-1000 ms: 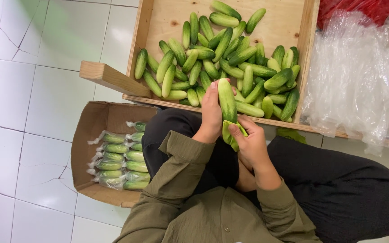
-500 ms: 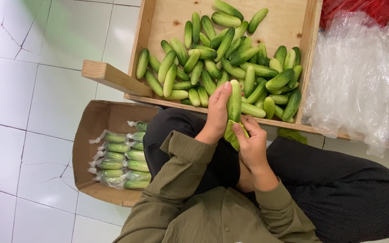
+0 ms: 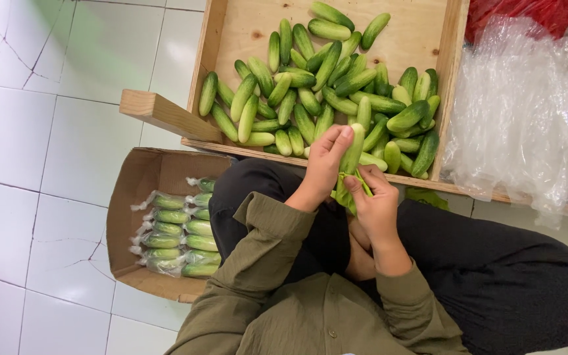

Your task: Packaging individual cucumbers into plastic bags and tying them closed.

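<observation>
Down low, seated cross-legged on white tile floor (image 3: 47, 131), olive sleeves and dark trousers in view. Left hand (image 3: 325, 164) closed around upper part of one cucumber (image 3: 352, 152), fingers curled on its left side, thumb up near the tip. Right hand (image 3: 376, 207) pinching lower end of same cucumber, fingers bunched narrow on what looks like thin clear wrap there; too small to tell exactly. Cucumber held nearly upright, over the lap, its top crossing the near edge of wooden crate (image 3: 231, 39). Crate straight ahead, holding loose cucumbers (image 3: 310, 98) heaped mostly toward its near and right side, bare wood at far left. Wooden bar (image 3: 165, 113) jutting out from crate's near left corner. Cardboard box (image 3: 136, 197) on floor just beside left knee, under that bar, with wrapped cucumbers (image 3: 172, 233) stacked in a row inside, against its right wall. Pile of clear plastic bags (image 3: 527, 112) to right of crate, touching its side. Red sack (image 3: 527, 13) beyond the plastic, at top edge.
</observation>
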